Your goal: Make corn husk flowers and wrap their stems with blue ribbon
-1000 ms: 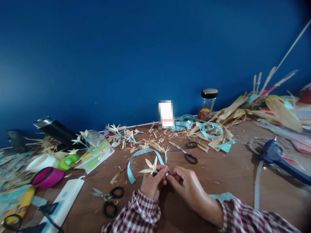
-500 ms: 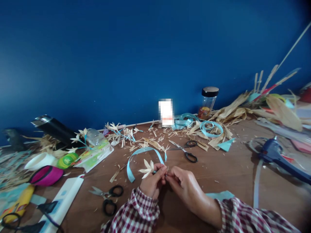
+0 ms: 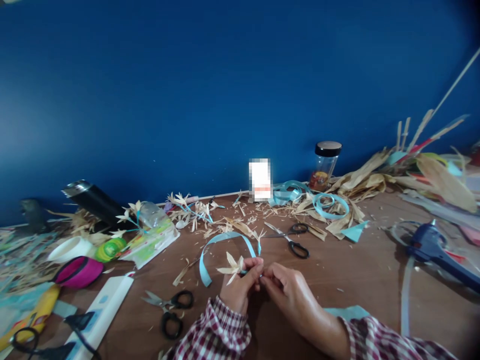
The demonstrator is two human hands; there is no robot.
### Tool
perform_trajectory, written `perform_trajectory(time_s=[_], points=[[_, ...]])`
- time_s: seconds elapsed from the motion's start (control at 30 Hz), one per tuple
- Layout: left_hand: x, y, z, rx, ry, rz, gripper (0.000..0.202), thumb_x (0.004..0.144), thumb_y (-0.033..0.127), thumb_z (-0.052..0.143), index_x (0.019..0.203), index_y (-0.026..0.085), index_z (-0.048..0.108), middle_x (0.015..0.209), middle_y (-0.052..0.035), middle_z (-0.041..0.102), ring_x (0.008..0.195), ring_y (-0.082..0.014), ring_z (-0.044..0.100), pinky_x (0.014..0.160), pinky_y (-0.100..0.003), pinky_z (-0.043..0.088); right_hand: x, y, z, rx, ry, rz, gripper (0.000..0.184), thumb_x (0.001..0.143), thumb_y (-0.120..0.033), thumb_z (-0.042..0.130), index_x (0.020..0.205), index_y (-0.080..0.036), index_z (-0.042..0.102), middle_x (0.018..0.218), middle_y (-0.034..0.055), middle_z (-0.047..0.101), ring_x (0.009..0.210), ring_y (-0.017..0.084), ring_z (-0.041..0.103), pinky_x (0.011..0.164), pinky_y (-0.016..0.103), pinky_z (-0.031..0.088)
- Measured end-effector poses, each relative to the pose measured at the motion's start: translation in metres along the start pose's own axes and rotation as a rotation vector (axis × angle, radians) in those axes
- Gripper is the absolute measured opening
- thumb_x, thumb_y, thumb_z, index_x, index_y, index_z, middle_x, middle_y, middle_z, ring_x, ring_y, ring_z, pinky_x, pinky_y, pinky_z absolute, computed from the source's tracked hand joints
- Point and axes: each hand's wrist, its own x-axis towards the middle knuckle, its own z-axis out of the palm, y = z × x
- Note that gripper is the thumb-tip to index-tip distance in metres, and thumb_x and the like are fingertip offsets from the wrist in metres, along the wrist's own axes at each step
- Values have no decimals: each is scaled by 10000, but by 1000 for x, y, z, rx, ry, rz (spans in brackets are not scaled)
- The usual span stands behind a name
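My left hand [image 3: 243,285] is closed around the short stem of a cream corn-husk flower [image 3: 233,267], its pointed petals spreading out past the hand on the left. My right hand [image 3: 287,285] pinches thumb to forefinger at the far end of that stem; a bit of light blue shows between the two hands, and the rest is covered by fingers. From just behind the fingertips a light blue ribbon [image 3: 225,237] arches left over the table. A small husk flower with a blue stem [image 3: 259,242] lies right beyond the hands.
Black-handled scissors [image 3: 296,246] lie behind my hands, another pair of scissors [image 3: 172,310] at left. A blue glue gun [image 3: 427,245] is at right, a lidded jar [image 3: 325,167] near the wall. A power strip [image 3: 108,300] and pink ring [image 3: 78,271] stand left. Husk scraps cover the back.
The view has shifted slightly, so everything appears a little lower and further right. The flower has turned a little in my left hand; both hands keep their pinch close together.
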Motion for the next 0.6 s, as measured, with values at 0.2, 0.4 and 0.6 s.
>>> perform_trajectory(time_s=[0.2,0.4,0.6], points=[[-3,0,4,-50,49,18,374,463,369,835,674,115,658,552,5,590,465,-64,482,424,-179,370,0,-4,0,81,-12,9,222,879,-278,463,710,-167,556,641,2,585,569,118,482,529,210,328],[-4,1,7,-104,117,-15,397,439,371,845,684,128,648,555,12,599,489,-69,517,439,-165,378,1,-8,3,160,22,44,247,872,-281,465,663,-165,525,598,-16,536,540,107,439,510,204,324],[-5,5,6,-128,83,-78,445,389,366,863,701,119,664,577,4,603,483,-56,513,425,-149,364,2,-8,1,208,15,110,271,849,-316,496,629,-157,508,567,-29,485,526,98,402,501,204,314]])
